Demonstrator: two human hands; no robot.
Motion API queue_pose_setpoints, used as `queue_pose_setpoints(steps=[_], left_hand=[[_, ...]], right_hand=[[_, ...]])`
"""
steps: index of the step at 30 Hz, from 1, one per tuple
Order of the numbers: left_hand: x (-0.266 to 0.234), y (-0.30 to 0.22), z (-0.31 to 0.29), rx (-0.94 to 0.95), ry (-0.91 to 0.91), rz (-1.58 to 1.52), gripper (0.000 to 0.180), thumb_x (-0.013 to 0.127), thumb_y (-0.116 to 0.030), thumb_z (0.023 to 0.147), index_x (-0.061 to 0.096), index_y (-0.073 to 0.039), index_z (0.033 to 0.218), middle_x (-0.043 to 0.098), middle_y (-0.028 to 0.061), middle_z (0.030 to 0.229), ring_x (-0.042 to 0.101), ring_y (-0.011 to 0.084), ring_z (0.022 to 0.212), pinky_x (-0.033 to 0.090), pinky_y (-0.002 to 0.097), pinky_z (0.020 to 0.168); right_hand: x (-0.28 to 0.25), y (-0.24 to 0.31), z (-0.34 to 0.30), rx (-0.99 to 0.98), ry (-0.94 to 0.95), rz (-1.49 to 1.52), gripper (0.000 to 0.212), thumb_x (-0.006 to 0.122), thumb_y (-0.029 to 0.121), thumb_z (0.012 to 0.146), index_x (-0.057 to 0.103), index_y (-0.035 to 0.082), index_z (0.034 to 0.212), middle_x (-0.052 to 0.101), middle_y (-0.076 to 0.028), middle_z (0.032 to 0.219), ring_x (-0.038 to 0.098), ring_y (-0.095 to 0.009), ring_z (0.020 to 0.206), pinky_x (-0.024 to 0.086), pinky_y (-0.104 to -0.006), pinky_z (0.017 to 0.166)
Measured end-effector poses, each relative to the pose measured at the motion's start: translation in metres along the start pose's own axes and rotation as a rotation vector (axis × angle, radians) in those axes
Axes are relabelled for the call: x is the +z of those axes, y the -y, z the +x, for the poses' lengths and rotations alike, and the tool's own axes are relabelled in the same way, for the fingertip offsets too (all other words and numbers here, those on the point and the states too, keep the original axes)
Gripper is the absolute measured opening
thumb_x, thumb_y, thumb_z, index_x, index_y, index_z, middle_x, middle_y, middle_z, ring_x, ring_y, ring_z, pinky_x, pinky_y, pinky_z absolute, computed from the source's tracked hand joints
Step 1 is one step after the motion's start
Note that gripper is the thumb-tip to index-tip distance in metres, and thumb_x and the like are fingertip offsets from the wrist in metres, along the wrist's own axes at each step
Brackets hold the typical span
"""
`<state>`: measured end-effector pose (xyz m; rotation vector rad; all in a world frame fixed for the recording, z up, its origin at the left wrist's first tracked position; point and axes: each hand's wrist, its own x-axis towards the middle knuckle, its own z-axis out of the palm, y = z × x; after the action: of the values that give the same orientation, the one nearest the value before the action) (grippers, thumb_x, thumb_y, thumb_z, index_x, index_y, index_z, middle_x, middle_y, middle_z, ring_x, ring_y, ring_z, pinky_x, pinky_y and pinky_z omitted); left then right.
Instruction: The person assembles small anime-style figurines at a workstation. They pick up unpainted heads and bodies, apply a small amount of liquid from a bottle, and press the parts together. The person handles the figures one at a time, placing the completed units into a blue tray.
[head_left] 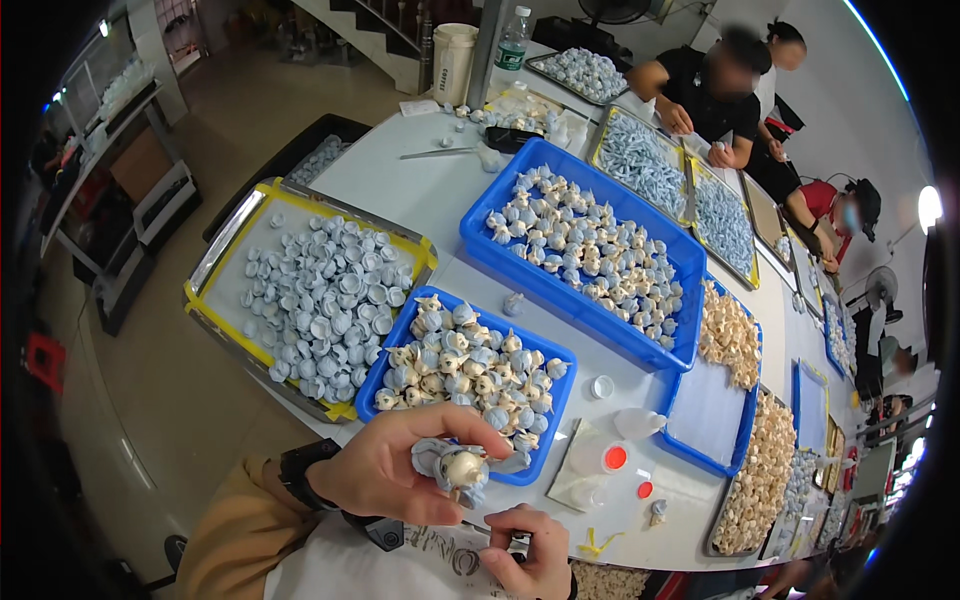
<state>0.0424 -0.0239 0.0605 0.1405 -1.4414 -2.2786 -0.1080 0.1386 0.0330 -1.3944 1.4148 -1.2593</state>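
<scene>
My left hand, a black band on its wrist, pinches a small doll figure with a cream face and pale blue-grey hair between thumb and fingers. Just below and to the right, my right hand has its fingers curled together; a small dark bit shows between them, too little to name. Right beyond my left hand sits a small blue tray heaped with similar cream and blue-grey figures. To its left, a metal tray with yellow tape edging carries a pile of blue-grey cup-shaped pieces.
A larger blue bin of figures stands farther back. Right of my hands are a bottle with a red-orange top, a small clear cup and a single loose piece. Trays of cream parts line the right side. Co-workers sit across the table.
</scene>
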Motion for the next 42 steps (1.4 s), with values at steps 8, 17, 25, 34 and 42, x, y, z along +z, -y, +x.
queue_pose_setpoints(steps=[8,17,25,34,42], left_hand=[[-0.001,0.002,-0.003,-0.065,-0.047,-0.088,0.059,0.07,-0.03,0.072,0.046,0.003,0.115,0.051,0.0093,0.112,0.047,0.0145,0.104,0.037,0.0277,0.088],[0.002,-0.004,0.0,0.005,0.022,-0.029,0.054,0.071,-0.018,0.071,0.047,0.002,0.115,0.05,0.0075,0.107,0.046,0.0128,0.1,0.038,0.0256,0.083],[0.014,-0.01,0.0,-0.051,-0.127,-0.075,0.052,0.076,-0.019,0.063,0.054,0.004,0.104,0.051,0.0086,0.089,0.046,0.0142,0.079,0.034,0.0255,0.068],[0.011,-0.008,0.001,0.025,-0.088,0.08,0.049,0.076,-0.012,0.062,0.055,0.003,0.103,0.052,0.009,0.089,0.047,0.0149,0.079,0.034,0.0256,0.068],[0.01,-0.007,0.0,0.055,-0.069,0.107,0.045,0.075,-0.006,0.06,0.057,0.0,0.101,0.052,0.0102,0.089,0.048,0.0159,0.08,0.035,0.026,0.068]], right_hand=[[0.001,0.003,0.001,0.031,-0.008,0.014,0.026,0.061,0.01,0.073,0.052,-0.003,0.095,0.051,-0.008,0.063,0.047,-0.015,0.053,0.039,-0.0269,0.051],[0.002,0.003,0.002,-0.018,-0.033,-0.033,0.025,0.061,0.009,0.073,0.053,-0.002,0.094,0.052,-0.008,0.064,0.048,-0.015,0.053,0.04,-0.0266,0.051],[0.004,0.004,0.003,0.047,-0.044,-0.02,0.024,0.062,0.007,0.071,0.055,-0.002,0.093,0.051,-0.007,0.064,0.048,-0.015,0.052,0.039,-0.0267,0.051],[0.001,-0.018,-0.001,-0.085,0.002,-0.022,0.028,0.064,0.015,0.074,0.047,0.001,0.092,0.054,-0.008,0.061,0.051,-0.014,0.05,0.039,-0.0248,0.047],[0.003,-0.016,-0.002,-0.132,-0.001,-0.176,0.022,0.06,0.003,0.073,0.048,-0.001,0.09,0.06,-0.013,0.069,0.057,-0.019,0.054,0.045,-0.027,0.051]])
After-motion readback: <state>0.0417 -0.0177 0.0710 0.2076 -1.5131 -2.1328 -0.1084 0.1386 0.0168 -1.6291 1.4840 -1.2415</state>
